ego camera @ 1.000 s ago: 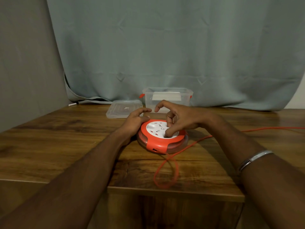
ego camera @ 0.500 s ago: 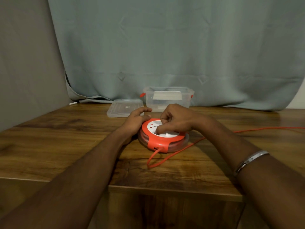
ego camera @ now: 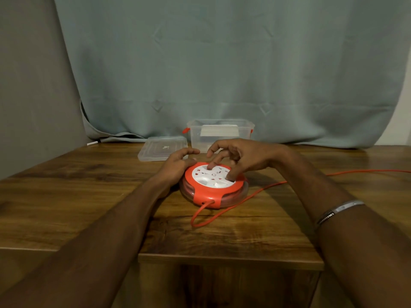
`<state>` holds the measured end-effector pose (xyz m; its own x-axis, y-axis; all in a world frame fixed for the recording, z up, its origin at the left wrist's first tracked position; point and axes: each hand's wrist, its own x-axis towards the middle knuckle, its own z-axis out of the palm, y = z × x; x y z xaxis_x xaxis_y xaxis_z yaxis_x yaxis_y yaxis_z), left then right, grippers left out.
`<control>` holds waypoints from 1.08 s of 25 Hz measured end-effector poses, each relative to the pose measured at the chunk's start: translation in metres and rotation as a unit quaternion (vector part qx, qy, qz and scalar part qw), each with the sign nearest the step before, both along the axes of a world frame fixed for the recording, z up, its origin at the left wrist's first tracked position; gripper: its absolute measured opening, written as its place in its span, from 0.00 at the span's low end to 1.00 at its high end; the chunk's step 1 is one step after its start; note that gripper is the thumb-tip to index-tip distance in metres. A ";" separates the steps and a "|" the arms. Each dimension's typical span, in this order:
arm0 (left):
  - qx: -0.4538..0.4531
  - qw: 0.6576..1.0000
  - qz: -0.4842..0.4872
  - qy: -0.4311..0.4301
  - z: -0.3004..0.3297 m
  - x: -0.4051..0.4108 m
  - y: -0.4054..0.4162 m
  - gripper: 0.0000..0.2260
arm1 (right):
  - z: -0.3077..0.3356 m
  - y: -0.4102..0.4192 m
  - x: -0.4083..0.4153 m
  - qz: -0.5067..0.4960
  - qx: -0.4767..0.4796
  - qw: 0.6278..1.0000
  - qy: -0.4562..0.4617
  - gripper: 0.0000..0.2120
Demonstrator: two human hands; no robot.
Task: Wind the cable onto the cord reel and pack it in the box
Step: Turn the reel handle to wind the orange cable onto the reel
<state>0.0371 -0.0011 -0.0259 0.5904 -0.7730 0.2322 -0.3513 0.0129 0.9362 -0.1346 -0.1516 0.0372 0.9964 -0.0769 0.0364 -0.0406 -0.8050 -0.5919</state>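
Note:
A round orange cord reel (ego camera: 208, 195) with a white socket face lies flat on the wooden table (ego camera: 89, 196). My left hand (ego camera: 178, 163) grips its left rim and holds it still. My right hand (ego camera: 240, 158) rests on the white face with fingertips spread, thumb pressed near the right edge. An orange cable (ego camera: 235, 206) leaves the reel's front, makes a small loop, then runs right off the table. Behind the reel stands a clear plastic box (ego camera: 220, 133) with orange latches, open.
The box's clear lid (ego camera: 163, 148) lies flat to the box's left. A grey-blue curtain (ego camera: 222, 74) hangs behind the table and a grey wall stands at the left. The table's front edge is close to me, with a step in it.
My right hand has turned on the white face, from open to curled to open again. The cable loop in front of the reel has shrunk and drawn closer to the reel.

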 end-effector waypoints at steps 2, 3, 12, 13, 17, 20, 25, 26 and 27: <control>-0.001 1.000 -0.004 -0.005 0.000 0.000 0.002 0.12 | 0.000 0.000 0.000 0.005 0.014 1.000 0.011 0.32; 0.000 1.000 -0.003 -0.006 0.000 -0.001 0.002 0.12 | 0.000 0.001 -0.001 0.005 0.012 1.000 0.010 0.33; -0.023 1.000 0.000 0.019 0.000 0.000 0.001 0.11 | -0.001 0.016 -0.001 -0.028 -0.072 0.997 -0.027 0.23; -0.027 0.999 0.002 0.017 -0.001 0.000 0.001 0.11 | -0.001 0.018 -0.001 -0.031 -0.075 0.996 -0.029 0.22; -0.030 0.999 0.003 0.010 -0.002 0.000 0.000 0.11 | -0.006 0.025 0.005 -0.054 -0.119 0.991 -0.036 0.17; -0.033 0.999 0.001 0.008 -0.002 0.001 -0.001 0.10 | -0.008 0.028 0.007 -0.078 -0.146 0.985 -0.042 0.18; -0.029 1.000 0.002 0.001 -0.002 0.001 -0.001 0.09 | -0.010 0.032 0.013 -0.114 -0.152 0.981 -0.045 0.18; -0.027 1.000 0.002 -0.001 -0.002 0.001 -0.001 0.08 | -0.011 0.033 0.014 -0.119 -0.151 0.980 -0.050 0.19; -0.026 1.000 0.003 -0.001 -0.002 0.001 -0.001 0.08 | -0.013 0.035 0.016 -0.122 -0.151 0.979 -0.055 0.19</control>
